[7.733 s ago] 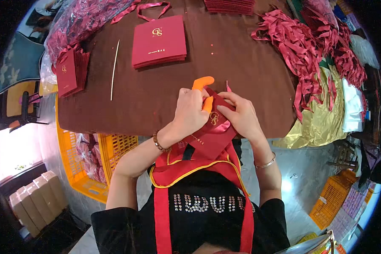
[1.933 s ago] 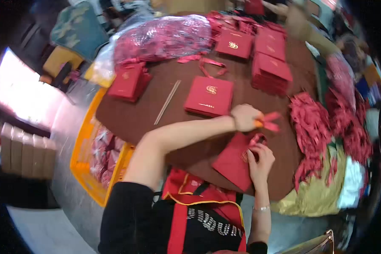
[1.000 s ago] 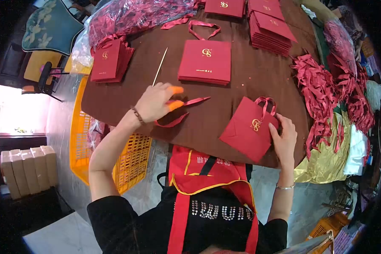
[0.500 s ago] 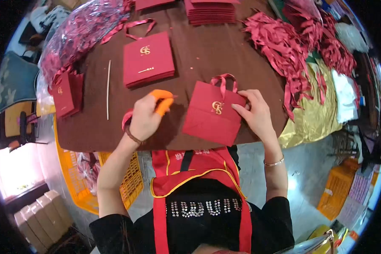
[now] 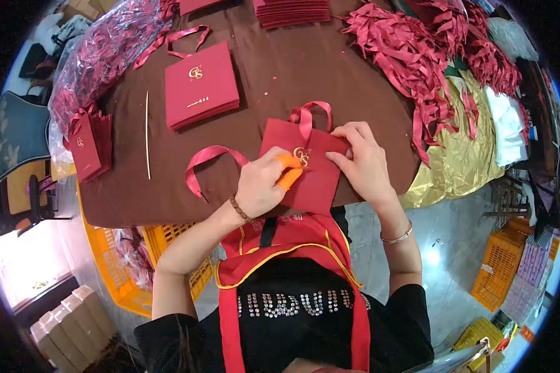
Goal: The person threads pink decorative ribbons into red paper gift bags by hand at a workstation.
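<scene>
My left hand point(image 5: 262, 185), with orange covers on its thumb and a finger, is closed over the lower left of a red paper bag point(image 5: 314, 180); a red ribbon point(image 5: 218, 151) trails from it to the left. What its fingertips pinch is too small to make out. At the bag's upper right edge my right hand point(image 5: 364, 163) grips the paper between thumb and fingers. The bag lies tilted near the table's front edge, its gold logo showing and a ribbon handle looped above its top.
A stack of red bags point(image 5: 202, 87) lies at upper left, beside a thin white stick point(image 5: 147, 137). Small standing bags point(image 5: 92, 146) are farther left. Loose red ribbons point(image 5: 401, 62) and gold wrapping point(image 5: 448, 168) cover the right side. Orange crates point(image 5: 127, 273) stand below the table.
My left hand has moved right, from beside the bag onto its front, and the ribbon now shows trailing behind. My right hand still holds the bag's edge. The view has shifted slightly.
</scene>
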A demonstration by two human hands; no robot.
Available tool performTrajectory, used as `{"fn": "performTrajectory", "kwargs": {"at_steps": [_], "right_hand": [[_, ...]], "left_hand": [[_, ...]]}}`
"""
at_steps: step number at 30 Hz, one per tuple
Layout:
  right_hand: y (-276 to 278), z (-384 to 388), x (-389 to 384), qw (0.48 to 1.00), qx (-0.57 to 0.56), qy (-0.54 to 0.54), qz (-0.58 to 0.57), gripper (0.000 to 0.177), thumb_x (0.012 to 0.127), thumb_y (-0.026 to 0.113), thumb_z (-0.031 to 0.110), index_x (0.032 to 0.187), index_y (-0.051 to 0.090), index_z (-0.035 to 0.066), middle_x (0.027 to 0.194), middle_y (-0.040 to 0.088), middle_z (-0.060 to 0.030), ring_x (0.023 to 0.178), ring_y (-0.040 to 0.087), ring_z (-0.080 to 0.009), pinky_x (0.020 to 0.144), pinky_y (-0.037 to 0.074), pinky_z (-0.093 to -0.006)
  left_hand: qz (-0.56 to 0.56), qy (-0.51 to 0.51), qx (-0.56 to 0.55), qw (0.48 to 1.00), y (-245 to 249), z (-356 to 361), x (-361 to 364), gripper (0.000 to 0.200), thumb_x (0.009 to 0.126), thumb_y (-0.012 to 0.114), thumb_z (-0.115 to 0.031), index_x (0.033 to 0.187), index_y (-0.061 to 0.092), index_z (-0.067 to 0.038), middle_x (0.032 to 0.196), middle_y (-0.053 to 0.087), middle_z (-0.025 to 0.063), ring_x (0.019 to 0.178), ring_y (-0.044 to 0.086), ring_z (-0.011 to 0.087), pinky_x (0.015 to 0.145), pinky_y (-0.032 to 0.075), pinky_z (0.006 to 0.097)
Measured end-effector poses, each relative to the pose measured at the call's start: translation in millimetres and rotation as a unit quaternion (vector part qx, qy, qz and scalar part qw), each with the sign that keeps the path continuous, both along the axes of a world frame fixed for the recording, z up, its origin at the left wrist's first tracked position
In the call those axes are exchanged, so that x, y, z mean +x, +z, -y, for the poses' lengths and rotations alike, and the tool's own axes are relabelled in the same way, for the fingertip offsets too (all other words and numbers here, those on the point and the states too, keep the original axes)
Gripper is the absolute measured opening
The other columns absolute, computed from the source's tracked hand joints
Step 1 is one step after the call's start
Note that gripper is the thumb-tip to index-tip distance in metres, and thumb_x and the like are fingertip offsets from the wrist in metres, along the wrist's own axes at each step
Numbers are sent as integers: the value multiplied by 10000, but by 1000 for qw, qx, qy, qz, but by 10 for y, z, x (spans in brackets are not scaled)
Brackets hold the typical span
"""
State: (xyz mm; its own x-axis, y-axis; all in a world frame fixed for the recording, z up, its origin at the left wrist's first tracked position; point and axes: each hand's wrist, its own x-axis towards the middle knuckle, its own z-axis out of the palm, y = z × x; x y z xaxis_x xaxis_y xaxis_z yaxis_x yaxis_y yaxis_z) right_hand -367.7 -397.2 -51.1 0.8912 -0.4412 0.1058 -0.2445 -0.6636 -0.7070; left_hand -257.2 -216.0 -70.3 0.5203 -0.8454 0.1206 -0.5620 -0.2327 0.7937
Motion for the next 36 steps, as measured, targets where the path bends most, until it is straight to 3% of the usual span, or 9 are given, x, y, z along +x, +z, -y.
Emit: {"fn": "performTrajectory", "kwargs": {"at_steps": [5, 6, 7, 9, 13, 15, 17, 26, 36], "right_hand": [[-121, 41, 2, 998, 60, 11, -25, 307, 676, 734, 38, 913, 542, 9, 883, 509, -67, 592, 499, -144, 576, 444, -281], [-125, 44, -2, 998, 58, 15, -27, 307, 676, 734, 38, 913, 542, 9, 883, 509, -67, 592, 499, -144, 576, 444, -281], [-125, 46, 1, 998, 62, 17, -24, 306, 673, 738, 39, 902, 538, 4, 863, 499, -67, 593, 492, -139, 575, 439, -277], [-111, 53, 12, 997, 67, 19, -19, 306, 670, 741, 39, 892, 533, -2, 842, 490, -66, 595, 485, -135, 575, 434, -274], [-91, 63, 16, 993, 105, 3, -46, 303, 675, 748, 58, 890, 542, 5, 838, 497, -53, 607, 478, -119, 581, 428, -265], [-88, 68, 43, 994, 100, 10, -52, 294, 680, 749, 65, 883, 545, 6, 838, 500, -49, 609, 477, -115, 581, 426, -263], [-93, 62, 67, 992, 110, 30, -61, 258, 697, 739, 76, 862, 553, 6, 858, 508, -41, 622, 477, -110, 584, 422, -258], [-175, 125, 18, 977, 205, 57, 0, 106, 831, 599, 76, 855, 559, -19, 945, 522, -55, 907, 506, -146, 806, 404, -259], [-123, 122, -35, 972, 230, 53, -11, 115, 854, 579, 84, 864, 552, -28, 994, 524, -71, 962, 509, -165, 866, 393, -268]], "left_hand": [[56, -165, 93, 980, 123, 197, 302, 113, 795, 613, -138, 859, 576, -52, 858, 582, 114, 773, 599, 294, 674, 478, 369], [65, -173, 39, 982, 61, 296, 418, 117, 808, 588, -145, 858, 556, -44, 811, 555, 118, 773, 586, 291, 700, 474, 360], [46, -167, -29, 984, 117, 434, 552, 145, 831, 566, -151, 879, 566, -15, 894, 574, 153, 823, 583, 345, 703, 465, 416], [-72, -25, -150, 986, 111, 565, 698, 135, 858, 565, -119, 960, 570, -31, 822, 565, 106, 735, 566, 197, 704, 458, 285], [-200, 30, -74, 977, 294, 366, 566, 145, 865, 577, -114, 972, 585, -16, 834, 608, 127, 739, 587, 171, 677, 462, 283], [-11, -14, -28, 999, 127, 249, 371, 127, 849, 594, -110, 924, 601, -8, 791, 628, 144, 698, 618, 195, 632, 471, 304], [-44, -10, 23, 999, 81, 222, 174, 128, 814, 595, -133, 866, 608, -18, 770, 619, 167, 723, 613, 325, 625, 474, 403], [113, 49, 21, 992, 33, 260, 10, 143, 746, 612, -144, 816, 623, -20, 727, 598, 130, 683, 594, 309, 600, 466, 412], [147, 49, 14, 988, 57, 357, -44, 120, 720, 613, -126, 780, 612, -23, 711, 589, 127, 658, 577, 310, 588, 452, 423]]}}
